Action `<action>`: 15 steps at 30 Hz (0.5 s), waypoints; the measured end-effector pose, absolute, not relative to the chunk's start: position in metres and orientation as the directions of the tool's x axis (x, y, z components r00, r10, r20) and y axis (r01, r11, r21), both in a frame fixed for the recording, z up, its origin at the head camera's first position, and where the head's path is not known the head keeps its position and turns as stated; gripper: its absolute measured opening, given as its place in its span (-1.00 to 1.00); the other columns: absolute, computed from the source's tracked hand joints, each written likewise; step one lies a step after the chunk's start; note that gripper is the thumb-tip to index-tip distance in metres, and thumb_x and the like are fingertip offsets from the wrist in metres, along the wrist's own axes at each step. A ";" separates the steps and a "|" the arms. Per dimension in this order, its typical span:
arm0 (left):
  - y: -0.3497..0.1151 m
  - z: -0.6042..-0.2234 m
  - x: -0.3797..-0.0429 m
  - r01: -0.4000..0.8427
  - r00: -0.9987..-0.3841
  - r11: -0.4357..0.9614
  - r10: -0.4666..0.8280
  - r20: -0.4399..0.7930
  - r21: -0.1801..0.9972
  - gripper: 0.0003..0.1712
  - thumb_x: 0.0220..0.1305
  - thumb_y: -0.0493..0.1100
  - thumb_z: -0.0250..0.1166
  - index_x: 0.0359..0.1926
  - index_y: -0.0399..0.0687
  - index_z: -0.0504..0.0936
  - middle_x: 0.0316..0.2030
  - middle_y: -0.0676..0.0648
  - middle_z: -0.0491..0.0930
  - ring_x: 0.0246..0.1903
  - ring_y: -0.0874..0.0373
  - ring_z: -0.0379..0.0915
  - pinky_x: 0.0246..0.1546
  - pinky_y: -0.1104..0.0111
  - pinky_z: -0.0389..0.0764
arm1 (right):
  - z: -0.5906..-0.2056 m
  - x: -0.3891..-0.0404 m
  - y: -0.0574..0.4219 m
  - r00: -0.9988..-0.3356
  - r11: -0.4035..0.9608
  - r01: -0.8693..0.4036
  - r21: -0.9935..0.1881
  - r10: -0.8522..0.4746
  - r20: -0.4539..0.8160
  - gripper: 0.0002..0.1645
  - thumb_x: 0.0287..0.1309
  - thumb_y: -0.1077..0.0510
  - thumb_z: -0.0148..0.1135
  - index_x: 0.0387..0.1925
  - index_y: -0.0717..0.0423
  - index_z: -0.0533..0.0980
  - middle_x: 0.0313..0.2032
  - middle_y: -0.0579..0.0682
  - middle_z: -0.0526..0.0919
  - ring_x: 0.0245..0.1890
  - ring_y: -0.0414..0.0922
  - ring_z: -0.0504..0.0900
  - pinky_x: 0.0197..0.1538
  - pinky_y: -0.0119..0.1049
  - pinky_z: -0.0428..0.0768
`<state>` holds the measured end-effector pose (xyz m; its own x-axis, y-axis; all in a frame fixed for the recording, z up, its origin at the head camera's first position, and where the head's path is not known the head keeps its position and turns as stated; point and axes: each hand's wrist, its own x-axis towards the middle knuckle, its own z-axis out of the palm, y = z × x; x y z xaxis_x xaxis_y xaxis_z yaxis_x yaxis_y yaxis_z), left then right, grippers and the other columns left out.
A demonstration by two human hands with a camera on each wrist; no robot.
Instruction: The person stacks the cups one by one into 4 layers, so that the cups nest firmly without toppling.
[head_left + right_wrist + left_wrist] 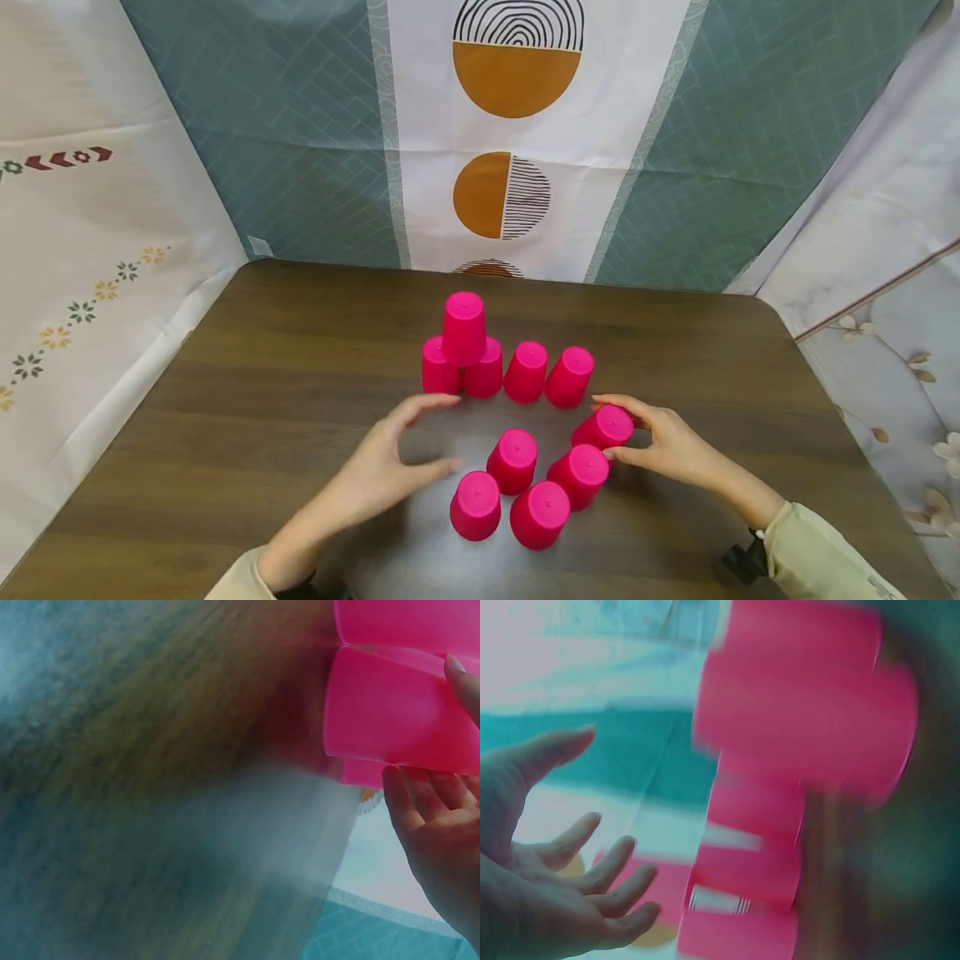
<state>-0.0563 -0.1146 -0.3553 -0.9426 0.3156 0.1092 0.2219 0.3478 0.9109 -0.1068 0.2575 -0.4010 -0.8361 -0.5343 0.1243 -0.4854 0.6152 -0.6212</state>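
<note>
My right hand (671,442) holds an upside-down pink plastic cup (603,427) from its right side, thumb on the near side and fingers on the far side. In the right wrist view the thumb and fingertips lie along that cup's wall (397,712). My left hand (378,471) is held over the table with thumb and fingers spread apart and nothing between them. The left wrist view shows its separated fingers (611,862) beside blurred pink cups. Closest to it in the head view are a front cup (476,507) and another cup (513,462) just behind.
At the back, one pink cup (464,327) stands across two others (439,367), with two more cups (527,372) to their right. Two further cups (540,515) (580,477) stand near my right hand. The brown wooden table (315,350) ends at hanging cloths.
</note>
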 end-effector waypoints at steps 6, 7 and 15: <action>-0.092 -0.371 -0.024 0.196 -0.921 0.370 0.387 0.041 0.908 -0.19 -0.07 0.06 0.48 0.23 0.36 0.30 0.14 0.25 0.34 0.18 0.20 0.26 0.15 -0.01 0.35 | -0.406 -0.112 0.257 -0.828 0.605 -0.465 -0.646 -0.555 0.077 -0.20 -0.08 -0.02 0.45 0.22 0.07 0.36 0.03 -0.08 0.59 -0.02 -0.26 0.57 -0.01 -0.24 0.57; -0.089 -0.374 -0.022 0.206 -0.920 0.373 0.389 0.049 0.905 -0.18 -0.06 0.05 0.48 0.24 0.31 0.30 0.14 0.24 0.33 0.17 0.20 0.27 0.14 0.03 0.38 | -0.406 -0.112 0.257 -0.829 0.608 -0.463 -0.645 -0.554 0.073 -0.20 -0.08 -0.04 0.44 0.21 0.07 0.37 0.03 -0.10 0.59 -0.02 -0.27 0.57 -0.01 -0.24 0.57; -0.081 -0.389 -0.016 0.215 -0.913 0.362 0.405 0.054 0.907 -0.18 -0.07 -0.07 0.49 0.24 0.14 0.31 0.14 0.11 0.35 0.11 0.12 0.32 0.03 0.21 0.48 | -0.373 -0.111 0.261 -0.822 0.616 -0.489 -0.618 -0.562 0.091 -0.27 -0.12 -0.13 0.43 0.11 -0.02 0.42 -0.08 -0.20 0.62 -0.15 -0.33 0.61 -0.13 -0.35 0.60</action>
<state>-0.0158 -0.0812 -0.3889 -0.9128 0.4046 0.0545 0.2147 0.3623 0.9070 -0.1113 0.2612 -0.3725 -0.8222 -0.5619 0.0910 -0.4892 0.6157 -0.6177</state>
